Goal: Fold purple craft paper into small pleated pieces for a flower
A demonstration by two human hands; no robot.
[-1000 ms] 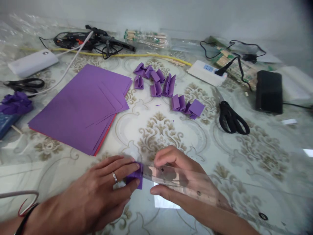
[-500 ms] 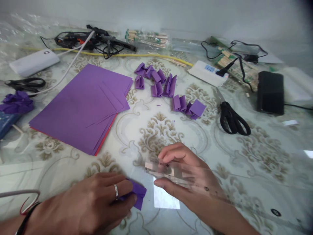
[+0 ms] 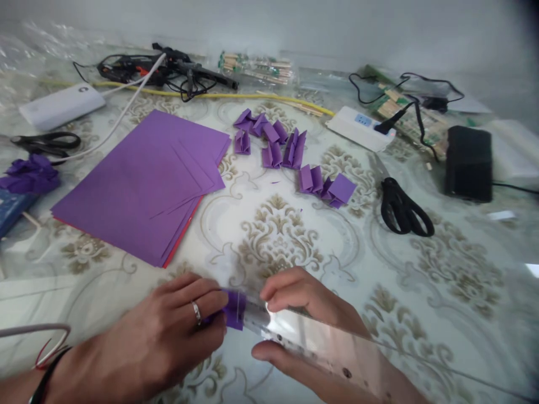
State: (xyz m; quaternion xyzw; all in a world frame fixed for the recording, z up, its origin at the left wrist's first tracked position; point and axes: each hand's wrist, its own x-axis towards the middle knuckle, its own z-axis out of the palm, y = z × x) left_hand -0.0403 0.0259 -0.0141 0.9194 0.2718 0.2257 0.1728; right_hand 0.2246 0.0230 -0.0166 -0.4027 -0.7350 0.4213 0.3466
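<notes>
My left hand [image 3: 185, 325], with a ring on one finger, pinches a small piece of folded purple paper [image 3: 234, 310] low on the table. A long clear plastic ruler [image 3: 320, 342] slants from the lower right toward that paper, and its far end overlaps the paper's right part. My right hand [image 3: 311, 320] grips the ruler by its edges, the thumb on the near side and the fingers on the far side. Beyond the hands lie several folded purple paper pieces [image 3: 295, 148]. To their left is a stack of purple sheets [image 3: 135, 185] with red beneath.
Black-handled scissors [image 3: 402, 207] lie at the right, beside a black box-shaped device [image 3: 469, 163]. A white power strip [image 3: 360, 128] stands at the back. At the left are other scissors [image 3: 46, 143], crumpled purple paper [image 3: 31, 174] and a white power bank [image 3: 63, 105].
My right hand has brought the ruler left, so its end now overlaps the purple paper. My left hand has shifted slightly up and left with the paper.
</notes>
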